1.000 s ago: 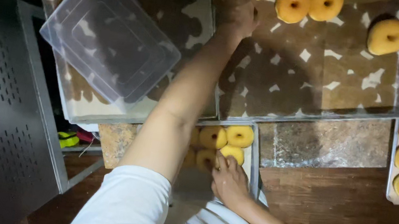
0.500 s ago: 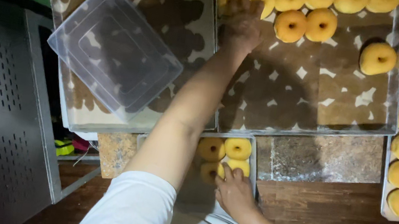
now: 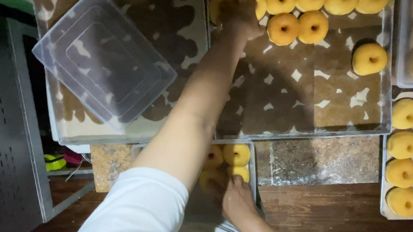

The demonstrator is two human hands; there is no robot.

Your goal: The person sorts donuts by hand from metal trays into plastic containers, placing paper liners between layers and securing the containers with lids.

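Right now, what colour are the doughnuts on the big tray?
Golden yellow doughnuts on the tray; head view shows it best.

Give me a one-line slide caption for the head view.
Left hand reaches among doughnuts on the paper-lined tray; right hand rests at a small container of doughnuts.
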